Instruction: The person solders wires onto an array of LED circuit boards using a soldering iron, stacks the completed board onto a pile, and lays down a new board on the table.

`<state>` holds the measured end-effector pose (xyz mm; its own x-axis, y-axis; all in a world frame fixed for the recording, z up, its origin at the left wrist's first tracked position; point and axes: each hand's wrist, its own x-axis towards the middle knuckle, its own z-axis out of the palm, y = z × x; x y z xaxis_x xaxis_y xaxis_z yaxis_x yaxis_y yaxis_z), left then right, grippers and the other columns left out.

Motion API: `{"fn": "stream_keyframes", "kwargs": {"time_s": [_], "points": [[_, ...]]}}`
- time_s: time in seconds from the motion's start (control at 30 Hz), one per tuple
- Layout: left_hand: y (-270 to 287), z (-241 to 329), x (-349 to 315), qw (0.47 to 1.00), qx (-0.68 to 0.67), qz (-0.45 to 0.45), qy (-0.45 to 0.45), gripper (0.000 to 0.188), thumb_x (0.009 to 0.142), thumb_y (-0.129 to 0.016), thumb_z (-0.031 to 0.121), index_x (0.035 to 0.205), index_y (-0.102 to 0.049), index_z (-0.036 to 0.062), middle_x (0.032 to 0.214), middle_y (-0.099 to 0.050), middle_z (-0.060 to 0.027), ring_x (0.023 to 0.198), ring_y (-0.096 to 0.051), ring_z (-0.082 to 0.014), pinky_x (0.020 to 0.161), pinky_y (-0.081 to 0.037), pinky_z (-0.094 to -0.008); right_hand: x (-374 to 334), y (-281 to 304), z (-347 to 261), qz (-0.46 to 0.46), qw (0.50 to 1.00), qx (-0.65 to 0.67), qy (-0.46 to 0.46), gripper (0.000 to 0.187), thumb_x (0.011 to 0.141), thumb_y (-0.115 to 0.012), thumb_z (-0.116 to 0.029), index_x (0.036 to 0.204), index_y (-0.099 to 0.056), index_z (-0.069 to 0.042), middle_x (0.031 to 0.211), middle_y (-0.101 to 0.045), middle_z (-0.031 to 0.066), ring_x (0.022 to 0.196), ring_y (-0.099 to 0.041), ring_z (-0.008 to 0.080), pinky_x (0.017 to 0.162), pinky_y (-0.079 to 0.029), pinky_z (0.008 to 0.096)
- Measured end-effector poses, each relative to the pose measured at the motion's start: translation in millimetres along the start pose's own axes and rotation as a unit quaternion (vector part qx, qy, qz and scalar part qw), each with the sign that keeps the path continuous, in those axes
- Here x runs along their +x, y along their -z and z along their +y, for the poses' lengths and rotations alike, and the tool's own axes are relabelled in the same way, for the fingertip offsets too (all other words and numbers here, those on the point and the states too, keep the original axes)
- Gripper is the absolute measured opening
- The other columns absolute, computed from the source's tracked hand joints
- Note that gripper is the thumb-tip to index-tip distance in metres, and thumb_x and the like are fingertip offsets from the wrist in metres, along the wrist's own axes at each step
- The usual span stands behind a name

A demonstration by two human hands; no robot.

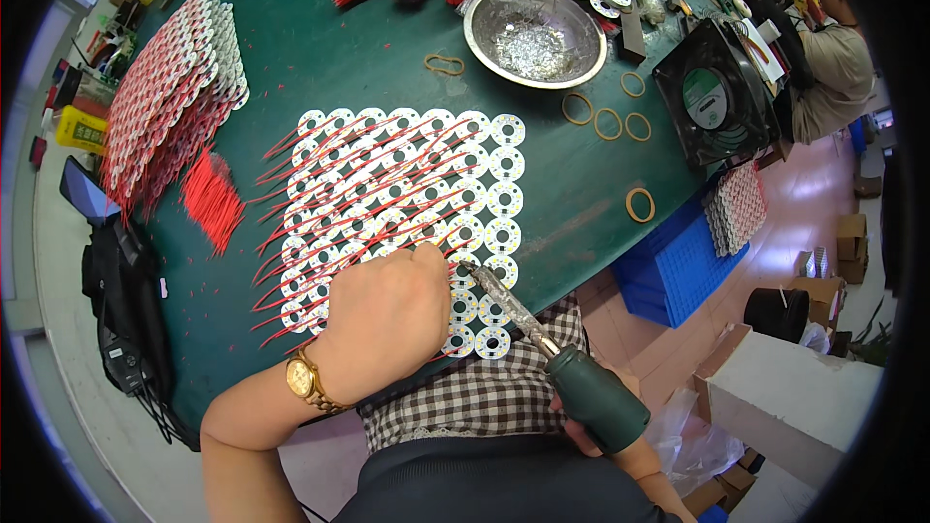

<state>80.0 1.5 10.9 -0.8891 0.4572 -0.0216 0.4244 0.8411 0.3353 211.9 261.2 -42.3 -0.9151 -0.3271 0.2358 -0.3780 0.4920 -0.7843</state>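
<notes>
A panel of round white LED boards (506, 199) lies on the green table in front of me, with thin red wires (373, 184) slanting across most of its rows. My left hand (387, 315), a gold watch (302, 378) on its wrist, rests over the panel's near part. Its fingers are pinched at a red wire, mostly hidden by the hand. My right hand (579, 436) grips the green handle of a soldering iron (593, 397). The iron's tip reaches a board just right of my left fingertips.
A metal bowl (475, 34) with silvery scraps stands beyond the panel. Loose red wires (211, 201) and stacked board panels (174, 87) lie left. Rubber bands (639, 204) and a black fan (717, 92) are right. A blue crate (678, 266) stands beyond the table edge; another person (833, 68) sits far right.
</notes>
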Motion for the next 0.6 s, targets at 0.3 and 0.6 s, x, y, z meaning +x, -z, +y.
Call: {"fn": "stream_keyframes", "kwargs": {"time_s": [0.3,0.6], "points": [[0.8,-1.4,-0.8,1.000,-0.002,-0.020,0.011,0.011,0.080,-0.055,0.010,0.074,-0.053,0.0011,0.061,-0.061,-0.0155,0.050,-0.062,-0.0292,0.043,-0.047,-0.0399,4.1,12.6,-18.9,-0.044,0.995,0.025,-0.086,0.046,0.063,-0.078,-0.026,0.104,-0.067,-0.008,0.088,-0.065,0.0077,0.065,-0.064,0.0248,0.057,-0.051,0.0327],[36.9,-5.6,0.4,1.000,-0.019,-0.005,0.009,0.022,0.097,-0.053,0.018,0.082,-0.052,0.0025,0.065,-0.058,-0.0179,0.057,-0.058,-0.0387,0.052,-0.044,-0.0460,-21.6,5.3,-3.3,-0.026,0.995,-0.002,-0.098,0.052,0.067,-0.074,-0.034,0.110,-0.065,-0.007,0.098,-0.067,0.0108,0.079,-0.066,0.0292,0.068,-0.054,0.0367]]}}
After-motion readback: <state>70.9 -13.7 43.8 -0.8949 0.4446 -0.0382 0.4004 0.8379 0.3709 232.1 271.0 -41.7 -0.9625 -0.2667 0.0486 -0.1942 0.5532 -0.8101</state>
